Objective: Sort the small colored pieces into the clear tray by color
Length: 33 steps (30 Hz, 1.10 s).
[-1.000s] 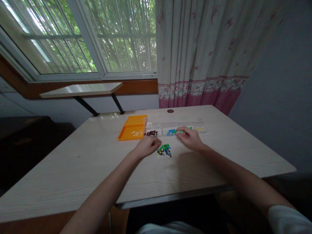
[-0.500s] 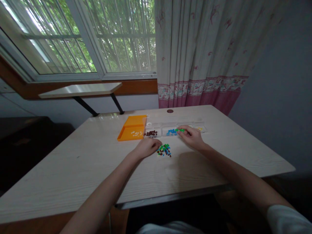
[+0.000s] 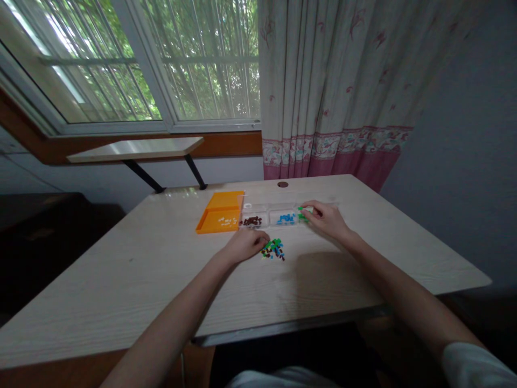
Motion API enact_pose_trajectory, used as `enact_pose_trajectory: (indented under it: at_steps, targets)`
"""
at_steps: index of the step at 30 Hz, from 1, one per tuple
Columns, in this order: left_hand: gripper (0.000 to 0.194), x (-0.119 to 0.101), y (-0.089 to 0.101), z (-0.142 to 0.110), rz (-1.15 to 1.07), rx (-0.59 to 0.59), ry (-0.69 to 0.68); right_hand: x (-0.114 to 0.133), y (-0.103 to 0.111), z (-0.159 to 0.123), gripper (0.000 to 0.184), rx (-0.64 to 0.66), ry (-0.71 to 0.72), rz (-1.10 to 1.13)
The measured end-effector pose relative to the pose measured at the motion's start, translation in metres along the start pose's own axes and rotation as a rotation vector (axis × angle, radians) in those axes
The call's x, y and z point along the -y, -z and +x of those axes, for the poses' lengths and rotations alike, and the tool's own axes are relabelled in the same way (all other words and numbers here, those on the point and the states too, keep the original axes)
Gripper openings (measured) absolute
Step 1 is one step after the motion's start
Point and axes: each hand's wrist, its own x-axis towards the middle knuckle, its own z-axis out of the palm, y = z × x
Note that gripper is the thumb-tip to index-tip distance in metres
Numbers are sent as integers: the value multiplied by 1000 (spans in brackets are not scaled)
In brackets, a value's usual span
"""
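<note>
My right hand [image 3: 326,216] is over the compartment of green pieces, thumb and forefinger pinched with a small green building block [image 3: 300,209] showing at their tips. Its palm and fingers hide much of the right end of the clear divided tray [image 3: 268,217]. At the left edge of a mixed pile of tiny blocks [image 3: 273,249], green, blue, brown and pale yellow, rests my left hand [image 3: 244,244]. Its fingers are curled together, and whatever they hold is hidden. In the tray, blue blocks [image 3: 286,219] and brown blocks [image 3: 252,221] lie in separate compartments.
An open orange case [image 3: 220,209] with several whitish pieces [image 3: 226,221] adjoins the tray's left end. Behind it, a raised shelf [image 3: 137,149] stands on black legs at the desk's [image 3: 161,269] back left. A round brown cap [image 3: 283,184] is set near the back edge.
My right hand has moved right, from beside the blue compartment to the green one, uncovering the blue blocks. My left hand has stayed by the pile.
</note>
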Motion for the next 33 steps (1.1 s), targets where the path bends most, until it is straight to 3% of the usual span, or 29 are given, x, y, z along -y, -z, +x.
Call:
enact_pose_trajectory:
  at_steps: [5, 11, 17, 23, 33]
  targets:
    - [22, 0, -1, 0, -34, -6, 13, -31, 0, 5, 23, 179, -142, -179]
    - [20, 4, -4, 1, -167, -75, 33, -46, -11, 2, 22, 222, -187, -234]
    - [20, 3, -9, 5, -452, -167, 93, -11, -15, -1, 24, 188, -132, -92]
    - [26, -4, -17, 9, -755, -213, 129, 34, -40, -14, 19, 240, 3, 89]
    - [27, -19, -17, 10, -846, -246, 106, 40, -52, -22, 17, 123, 71, 190]
